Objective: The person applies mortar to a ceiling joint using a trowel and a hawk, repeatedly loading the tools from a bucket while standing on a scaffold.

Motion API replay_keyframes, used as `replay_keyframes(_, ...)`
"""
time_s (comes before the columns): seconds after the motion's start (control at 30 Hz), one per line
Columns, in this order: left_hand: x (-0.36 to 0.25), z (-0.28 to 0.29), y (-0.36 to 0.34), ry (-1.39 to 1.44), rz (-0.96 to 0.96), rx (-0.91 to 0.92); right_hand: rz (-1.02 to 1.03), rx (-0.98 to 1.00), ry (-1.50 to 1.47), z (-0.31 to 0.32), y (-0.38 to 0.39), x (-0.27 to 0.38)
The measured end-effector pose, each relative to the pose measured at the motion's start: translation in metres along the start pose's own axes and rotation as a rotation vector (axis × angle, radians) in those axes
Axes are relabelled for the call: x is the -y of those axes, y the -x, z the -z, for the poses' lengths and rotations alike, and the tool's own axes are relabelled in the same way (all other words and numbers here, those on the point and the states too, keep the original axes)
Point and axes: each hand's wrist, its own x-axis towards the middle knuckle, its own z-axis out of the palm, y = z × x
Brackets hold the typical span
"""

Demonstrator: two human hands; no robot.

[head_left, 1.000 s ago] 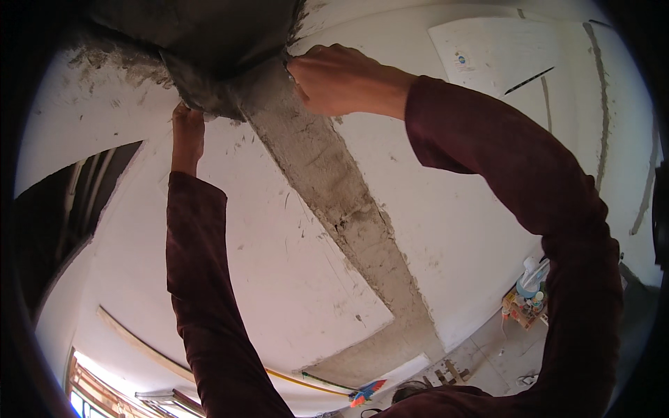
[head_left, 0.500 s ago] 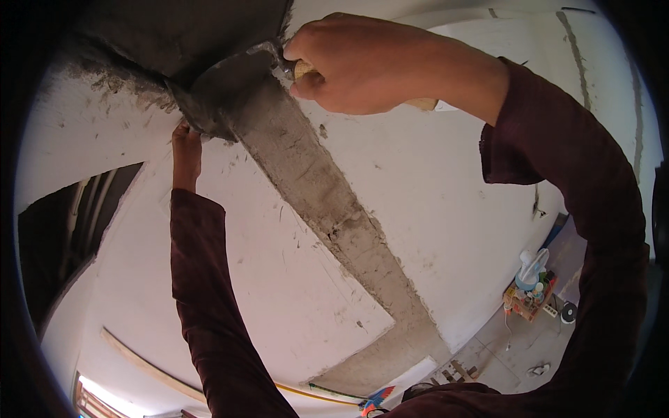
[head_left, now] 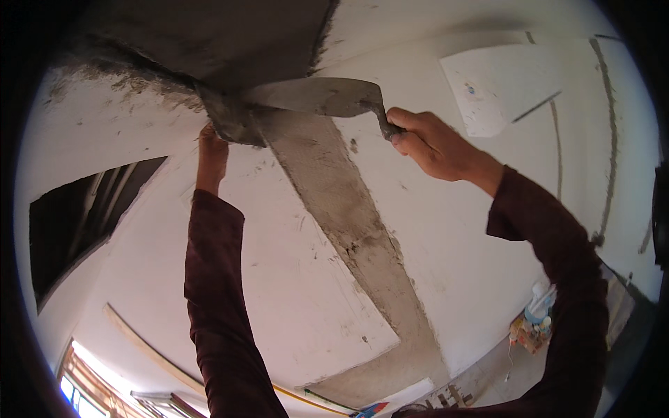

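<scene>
My right hand (head_left: 439, 146) is closed round the handle of a trowel (head_left: 317, 95). Its long grey blade points left, across the top of a rough mortar strip (head_left: 348, 223) on the white wall. My left hand (head_left: 212, 150) reaches up and is closed at the lower edge of a dark grey flat piece (head_left: 233, 124), its fingers partly hidden. The blade's tip meets or overlaps that piece; I cannot tell whether they touch. Above both lies a dark grey smeared surface (head_left: 230, 42).
A dark opening (head_left: 87, 219) with pipes is at the left. A long wooden strip (head_left: 150, 348) leans low on the wall. A white panel (head_left: 484, 87) is at upper right. A crate (head_left: 529, 331) with small items stands on the floor at lower right.
My right hand has moved right and down with the trowel, so its blade now shows in full. The view has shifted slightly; my left hand keeps its hold on the flat piece.
</scene>
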Motion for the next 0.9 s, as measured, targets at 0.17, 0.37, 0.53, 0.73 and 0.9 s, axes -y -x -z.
replay_keyframes(0.17,0.003,0.011,0.003,0.063,-0.017,0.003,0.148,-0.052,-0.012,-0.046,-0.054,-0.043)
replay_keyframes(0.37,0.002,0.009,0.003,0.053,0.039,-0.032,0.278,-0.179,-0.010,-0.085,-0.106,-0.079)
replay_keyframes(0.53,-0.008,0.003,0.008,0.014,0.022,-0.057,0.277,-0.225,-0.106,-0.101,-0.129,-0.084)
replay_keyframes(0.73,-0.008,0.001,0.009,0.054,0.025,-0.057,0.249,-0.264,-0.006,-0.112,-0.156,-0.091)
replay_keyframes(0.9,-0.009,0.006,0.008,0.070,0.051,-0.049,0.145,-0.354,0.168,-0.113,-0.163,-0.089)
